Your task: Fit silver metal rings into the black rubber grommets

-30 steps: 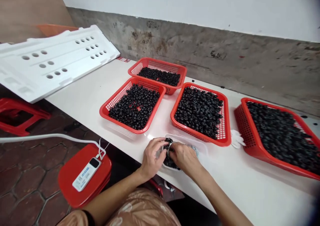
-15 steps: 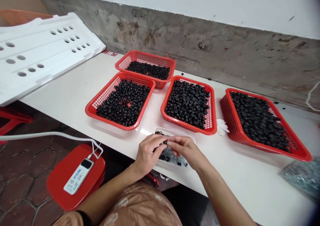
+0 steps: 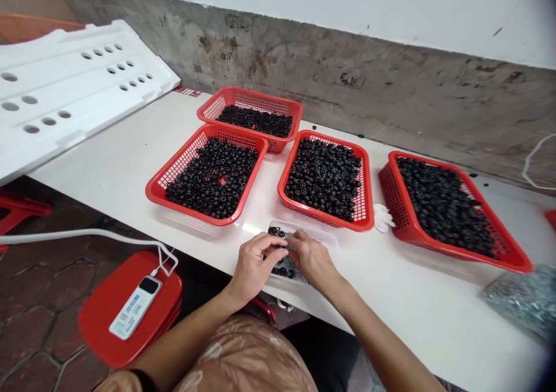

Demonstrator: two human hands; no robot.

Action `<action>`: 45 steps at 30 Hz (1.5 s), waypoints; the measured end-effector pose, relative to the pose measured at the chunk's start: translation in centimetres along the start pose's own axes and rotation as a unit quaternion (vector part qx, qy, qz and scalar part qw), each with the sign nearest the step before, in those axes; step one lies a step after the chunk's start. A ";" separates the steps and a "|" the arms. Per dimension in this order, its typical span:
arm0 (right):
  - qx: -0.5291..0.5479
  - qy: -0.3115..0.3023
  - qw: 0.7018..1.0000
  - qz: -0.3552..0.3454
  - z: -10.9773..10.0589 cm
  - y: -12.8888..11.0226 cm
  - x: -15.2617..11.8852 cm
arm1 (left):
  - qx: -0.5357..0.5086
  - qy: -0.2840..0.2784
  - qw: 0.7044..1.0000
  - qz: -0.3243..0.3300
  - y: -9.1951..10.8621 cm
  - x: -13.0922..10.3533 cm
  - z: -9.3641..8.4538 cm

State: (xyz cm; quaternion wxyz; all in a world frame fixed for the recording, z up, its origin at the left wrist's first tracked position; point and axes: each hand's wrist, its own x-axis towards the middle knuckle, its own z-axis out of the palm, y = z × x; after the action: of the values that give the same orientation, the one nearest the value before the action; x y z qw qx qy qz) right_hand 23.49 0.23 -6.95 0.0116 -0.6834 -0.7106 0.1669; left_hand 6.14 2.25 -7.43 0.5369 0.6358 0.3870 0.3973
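Observation:
Over a clear plastic tray [image 3: 329,242], my two hands work close together. My left hand [image 3: 257,263] is closed in a pinch, thumb and index finger nearly meeting; what lies between the tips is hard to make out. My right hand [image 3: 313,260] bends down over the tray with its fingers drawn together, their tips partly hidden. Small black rings [image 3: 277,231] show at the tray's far left corner and below the fingers. Small clear or silvery pieces [image 3: 297,273] lie beside them.
Beyond the tray stand red mesh baskets full of black rings: front left [image 3: 208,175], back [image 3: 256,120], middle [image 3: 325,178] and right [image 3: 447,207]. A clear bag [image 3: 523,299] lies at right, white foam board [image 3: 78,91] at left. A power bank [image 3: 135,308] rests on a red stool [image 3: 102,299].
My right hand has shifted slightly left and turned downward over the tray. A small black ring seen at the fingertips before is no longer clearly visible. My left hand has barely moved.

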 end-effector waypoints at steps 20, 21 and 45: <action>-0.065 0.003 0.998 0.018 -0.5 1.5 -1.4 | 0.109 -0.018 0.992 0.057 -1.2 0.1 0.0; -0.054 -0.006 0.999 0.006 -0.5 1.4 -1.6 | 0.106 -0.018 0.993 0.056 -1.3 0.1 0.1; -0.008 -0.037 0.999 0.007 -0.2 0.2 -0.8 | 0.042 -0.097 0.994 0.027 -0.9 0.3 -0.6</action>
State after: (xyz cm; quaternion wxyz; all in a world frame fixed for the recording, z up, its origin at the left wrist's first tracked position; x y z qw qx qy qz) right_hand 23.80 -0.49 -6.61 -0.0208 -0.6818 -0.7071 0.1865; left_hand 5.59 2.87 -8.25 0.5336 0.7035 0.3322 0.3316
